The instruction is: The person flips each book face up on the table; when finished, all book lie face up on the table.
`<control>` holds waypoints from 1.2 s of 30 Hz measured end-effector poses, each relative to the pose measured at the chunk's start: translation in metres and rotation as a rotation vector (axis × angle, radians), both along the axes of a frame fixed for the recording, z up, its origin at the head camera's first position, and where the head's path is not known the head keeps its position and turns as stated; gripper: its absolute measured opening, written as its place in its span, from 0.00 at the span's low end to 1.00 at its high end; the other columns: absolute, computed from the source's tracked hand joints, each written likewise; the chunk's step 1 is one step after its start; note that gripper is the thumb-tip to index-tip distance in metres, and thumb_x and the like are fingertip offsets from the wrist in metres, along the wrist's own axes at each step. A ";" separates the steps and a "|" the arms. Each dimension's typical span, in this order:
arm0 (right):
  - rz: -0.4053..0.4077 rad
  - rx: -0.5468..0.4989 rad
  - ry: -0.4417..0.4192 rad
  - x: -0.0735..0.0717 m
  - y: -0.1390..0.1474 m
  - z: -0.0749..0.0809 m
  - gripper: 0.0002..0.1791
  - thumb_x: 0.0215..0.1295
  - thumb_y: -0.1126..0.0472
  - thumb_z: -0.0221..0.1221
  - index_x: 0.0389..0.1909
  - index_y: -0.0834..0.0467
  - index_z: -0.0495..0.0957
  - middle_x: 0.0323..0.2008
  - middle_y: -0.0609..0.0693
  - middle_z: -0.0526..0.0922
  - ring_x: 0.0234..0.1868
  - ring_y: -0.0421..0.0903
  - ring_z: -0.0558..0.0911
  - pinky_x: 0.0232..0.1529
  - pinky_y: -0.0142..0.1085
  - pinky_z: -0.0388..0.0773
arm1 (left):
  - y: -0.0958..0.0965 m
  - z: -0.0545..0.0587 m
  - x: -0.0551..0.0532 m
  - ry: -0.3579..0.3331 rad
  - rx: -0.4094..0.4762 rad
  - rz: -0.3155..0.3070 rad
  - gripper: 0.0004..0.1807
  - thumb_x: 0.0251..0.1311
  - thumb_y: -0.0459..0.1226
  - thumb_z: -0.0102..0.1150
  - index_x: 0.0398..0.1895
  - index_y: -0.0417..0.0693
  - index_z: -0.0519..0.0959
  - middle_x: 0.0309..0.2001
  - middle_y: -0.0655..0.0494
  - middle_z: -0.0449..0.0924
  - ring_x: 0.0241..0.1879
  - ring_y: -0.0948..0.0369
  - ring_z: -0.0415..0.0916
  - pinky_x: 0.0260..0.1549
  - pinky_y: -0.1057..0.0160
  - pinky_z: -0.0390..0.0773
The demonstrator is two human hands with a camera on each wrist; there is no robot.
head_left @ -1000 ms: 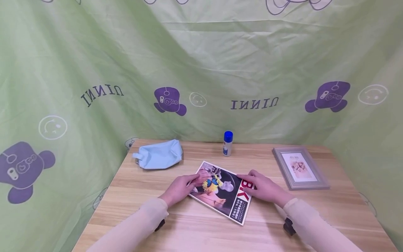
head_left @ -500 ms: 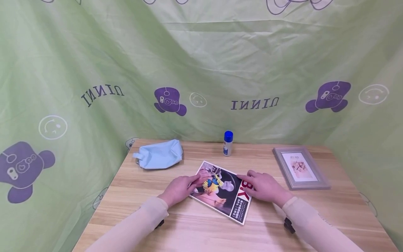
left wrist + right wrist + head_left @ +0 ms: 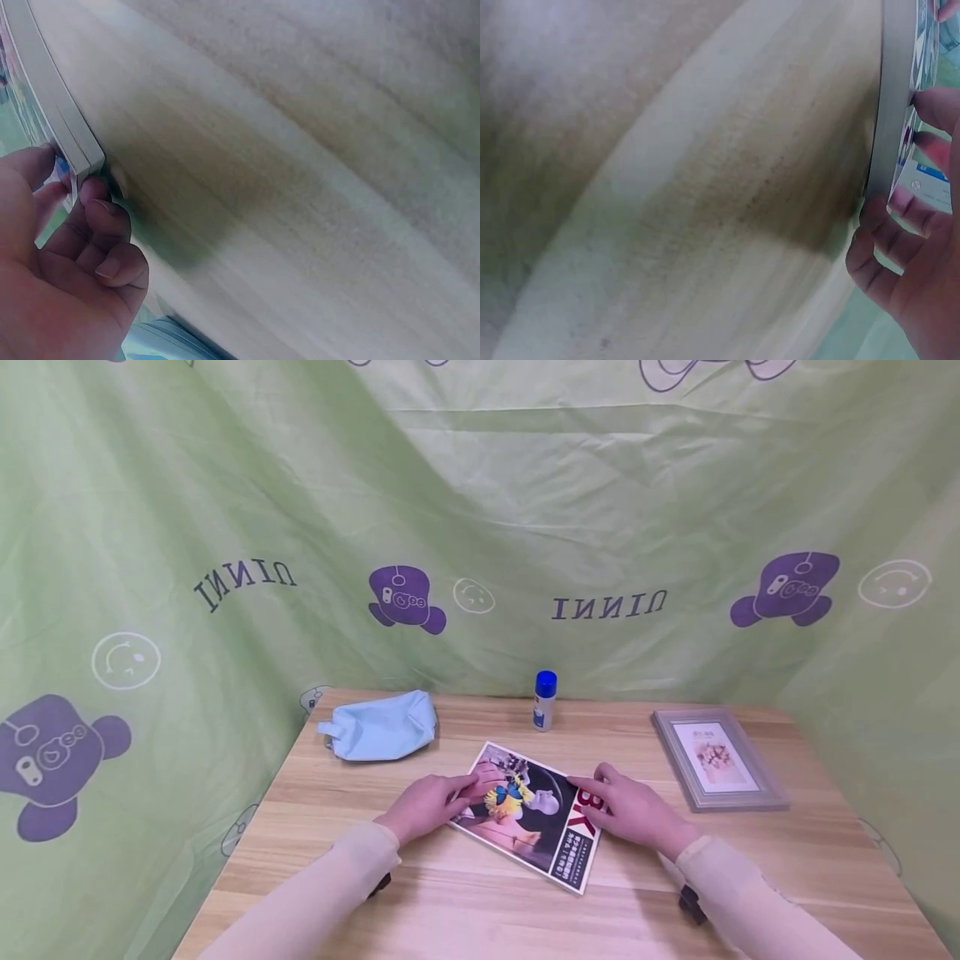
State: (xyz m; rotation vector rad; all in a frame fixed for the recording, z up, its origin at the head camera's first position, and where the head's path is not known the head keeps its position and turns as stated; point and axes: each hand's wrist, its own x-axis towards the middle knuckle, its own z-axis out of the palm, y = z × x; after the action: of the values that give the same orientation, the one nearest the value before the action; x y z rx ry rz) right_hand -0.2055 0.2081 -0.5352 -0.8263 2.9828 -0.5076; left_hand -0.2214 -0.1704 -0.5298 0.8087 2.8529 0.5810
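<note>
A book (image 3: 525,827) with a colourful cover and large red letters lies at an angle on the wooden table, in the middle of the head view. My left hand (image 3: 427,806) grips its left corner. In the left wrist view, the thumb is on the cover and curled fingers (image 3: 105,225) are at the page edge. On the opposite side my right hand (image 3: 633,806) holds the book by its right edge, thumb and forefinger over the cover. Its other fingers (image 3: 885,232) curl against the book's side in the right wrist view.
A light blue pouch (image 3: 382,727) lies at the back left of the table (image 3: 315,810). Behind the book stands a small white bottle with a blue cap (image 3: 545,700). A grey picture frame (image 3: 720,762) lies at the right. A green curtain (image 3: 480,510) hangs behind the table.
</note>
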 end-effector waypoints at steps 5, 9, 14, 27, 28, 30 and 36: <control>-0.037 0.004 0.067 0.005 0.001 -0.003 0.28 0.68 0.49 0.68 0.68 0.48 0.80 0.46 0.50 0.74 0.28 0.36 0.70 0.28 0.35 0.75 | 0.001 0.000 -0.006 0.001 0.001 -0.029 0.26 0.73 0.44 0.63 0.71 0.48 0.77 0.39 0.49 0.86 0.36 0.55 0.80 0.47 0.49 0.83; -0.109 -0.026 0.091 0.014 -0.002 -0.004 0.27 0.67 0.50 0.69 0.66 0.50 0.82 0.42 0.50 0.72 0.26 0.39 0.69 0.26 0.37 0.74 | 0.001 -0.001 -0.014 0.020 0.015 -0.059 0.24 0.71 0.44 0.65 0.68 0.50 0.81 0.40 0.52 0.87 0.40 0.55 0.83 0.47 0.51 0.82; -0.228 -0.079 0.070 0.032 -0.011 -0.004 0.26 0.67 0.49 0.69 0.64 0.52 0.82 0.34 0.46 0.75 0.24 0.39 0.70 0.25 0.39 0.74 | 0.003 -0.002 -0.032 0.041 0.037 -0.077 0.24 0.67 0.44 0.70 0.64 0.49 0.83 0.27 0.62 0.75 0.30 0.62 0.73 0.34 0.58 0.76; -0.261 -0.096 -0.033 0.095 -0.044 -0.002 0.38 0.55 0.27 0.69 0.61 0.44 0.85 0.15 0.33 0.68 0.18 0.34 0.65 0.21 0.33 0.63 | 0.027 0.006 -0.074 0.005 0.086 0.030 0.27 0.70 0.41 0.67 0.69 0.43 0.77 0.24 0.60 0.75 0.22 0.64 0.68 0.26 0.61 0.74; -0.249 -0.085 -0.024 0.097 -0.046 -0.002 0.37 0.54 0.27 0.69 0.61 0.42 0.85 0.14 0.34 0.67 0.18 0.34 0.65 0.21 0.33 0.63 | 0.029 0.006 -0.075 -0.001 0.089 0.032 0.26 0.70 0.41 0.67 0.70 0.44 0.78 0.25 0.60 0.76 0.23 0.64 0.69 0.27 0.61 0.74; -0.227 -0.061 -0.007 0.101 -0.048 -0.003 0.36 0.53 0.27 0.70 0.60 0.40 0.86 0.14 0.35 0.66 0.19 0.35 0.64 0.22 0.34 0.63 | 0.032 0.006 -0.078 -0.011 0.094 0.027 0.25 0.71 0.40 0.66 0.69 0.45 0.78 0.27 0.57 0.78 0.25 0.63 0.70 0.29 0.59 0.75; -0.177 -0.043 0.032 0.106 -0.050 -0.004 0.28 0.55 0.34 0.73 0.56 0.40 0.88 0.13 0.34 0.61 0.17 0.34 0.62 0.21 0.33 0.60 | 0.037 0.004 -0.084 0.010 0.063 0.005 0.21 0.71 0.38 0.66 0.66 0.49 0.82 0.43 0.49 0.77 0.36 0.57 0.76 0.40 0.53 0.81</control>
State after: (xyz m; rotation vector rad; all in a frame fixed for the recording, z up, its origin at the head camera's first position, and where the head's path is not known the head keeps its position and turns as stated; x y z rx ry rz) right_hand -0.0992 0.1583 -0.5393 -0.5803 3.1017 -0.5692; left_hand -0.3051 -0.1337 -0.5257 0.8159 2.8596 0.6722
